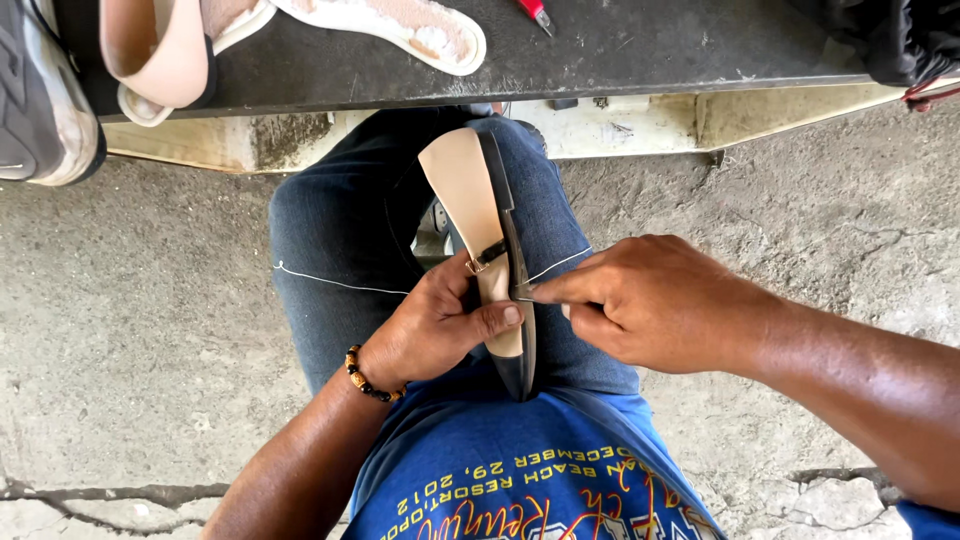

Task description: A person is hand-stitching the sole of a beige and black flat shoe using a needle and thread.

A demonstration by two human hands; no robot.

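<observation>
Left hand (435, 330) closed around a flat shoe (490, 250), thumb pressed across its beige insole near the toe, fingers wrapped behind. Shoe held on edge over the lap, above blue jeans (340, 250), black sole edge turned right, heel pointing toward the counter (620, 50), black toe down by the blue shirt (480, 470). Small gold buckle (474, 265) with a dark strap across the middle of the insole. Right hand (650, 310) pinched shut, thumb and forefinger tips together at the sole edge, gripping something thin and dark there; too small to tell what. White thread (330, 280) stretched across both thighs, running in behind the shoe. Beaded bracelet (368, 380), brown and black, on the left wrist.

Yellow and red lettering across the shirt front, upside down from this view.

On the dark counter: a pale pink sandal (160, 50) at the left, a white worn insole (400, 25) beside it, a red-handled tool tip (535, 12) at the top edge. Grey sneaker (40, 90) at the far left, black bag (890, 35) at the far right. Cracked concrete floor (140, 330) below.
</observation>
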